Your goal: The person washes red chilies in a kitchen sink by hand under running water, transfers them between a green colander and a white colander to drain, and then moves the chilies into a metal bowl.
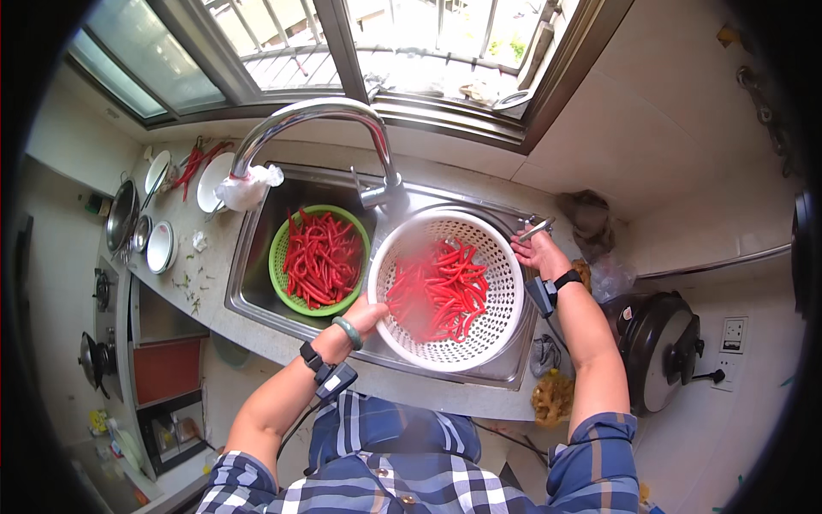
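Note:
A white plastic colander (pixel 507 308) stands over the right sink basin, with red chili peppers (pixel 453 289) heaped inside. My left hand (pixel 367 316) grips its near left rim, thumb on top. At the far right rim is my right hand (pixel 538 250), palm turned up and fingertips by the colander. A slim metal tool (pixel 537 229) crosses that hand; whether the fingers hold it is unclear. In the left basin sits a green plastic basket (pixel 277 283) full of more red chilies (pixel 321 257). A blurred patch veils part of the white colander and its chilies.
A chrome faucet (pixel 308 106), its spout end wrapped in white plastic, arches over the left basin. Bowls (pixel 160 247), a pan (pixel 122 215) and loose chilies (pixel 192 168) are on the left counter (pixel 212 283). An electric pressure cooker (pixel 658 353) stands at right.

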The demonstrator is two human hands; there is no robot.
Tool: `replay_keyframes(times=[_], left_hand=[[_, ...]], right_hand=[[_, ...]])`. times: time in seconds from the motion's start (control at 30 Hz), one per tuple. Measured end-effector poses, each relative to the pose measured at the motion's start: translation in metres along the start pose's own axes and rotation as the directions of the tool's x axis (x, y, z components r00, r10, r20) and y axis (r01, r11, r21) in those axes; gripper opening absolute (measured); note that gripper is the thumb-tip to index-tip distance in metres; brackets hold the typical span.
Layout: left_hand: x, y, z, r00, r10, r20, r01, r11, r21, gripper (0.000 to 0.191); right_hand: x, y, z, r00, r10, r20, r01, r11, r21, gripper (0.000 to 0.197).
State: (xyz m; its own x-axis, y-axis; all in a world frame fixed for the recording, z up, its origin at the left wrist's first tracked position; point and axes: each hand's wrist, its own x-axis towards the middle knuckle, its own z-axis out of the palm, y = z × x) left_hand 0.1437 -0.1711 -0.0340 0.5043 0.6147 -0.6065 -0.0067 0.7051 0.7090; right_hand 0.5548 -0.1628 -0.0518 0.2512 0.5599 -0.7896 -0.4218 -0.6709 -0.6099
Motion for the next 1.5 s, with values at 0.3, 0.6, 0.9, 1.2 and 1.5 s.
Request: replay_keyframes(times=[0.3, 0.6, 0.9, 1.2, 1.5], left_hand=[[-0.016, -0.010, 0.002, 0.996, -0.085, 0.003, 0.085, 0.996, -0.014, 0.061], [-0.026, -0.017, -0.012, 0.999, -0.028, -0.018, 0.027, 0.996, -0.082, 0.063], [0.004, -0.026, -0.012, 0.988, -0.130, -0.086, 0.127, 0.991, -0.049, 0.042], [0.005, -0.016, -0.002, 0.972, -0.234, 0.034, 0.228, 0.965, 0.131, 0.038], [-0.041, 0.040, 0.003, 0.969, -0.240, 0.058, 0.216, 0.936, 0.277, 0.047]], right_hand=[[0.011, 0.002, 0.019, 0.993, -0.053, -0.109, 0.025, 0.968, -0.249, 0.033], [-0.026, 0.024, 0.024, 0.998, -0.067, -0.001, 0.067, 0.995, -0.079, 0.036], [-0.138, 0.112, 0.004, 0.985, -0.171, 0.035, 0.174, 0.971, -0.162, 0.046], [-0.134, 0.175, 0.010, 0.956, -0.275, 0.100, 0.203, 0.869, 0.451, 0.043], [-0.201, 0.146, 0.063, 0.973, -0.197, 0.116, 0.149, 0.931, 0.332, 0.035]])
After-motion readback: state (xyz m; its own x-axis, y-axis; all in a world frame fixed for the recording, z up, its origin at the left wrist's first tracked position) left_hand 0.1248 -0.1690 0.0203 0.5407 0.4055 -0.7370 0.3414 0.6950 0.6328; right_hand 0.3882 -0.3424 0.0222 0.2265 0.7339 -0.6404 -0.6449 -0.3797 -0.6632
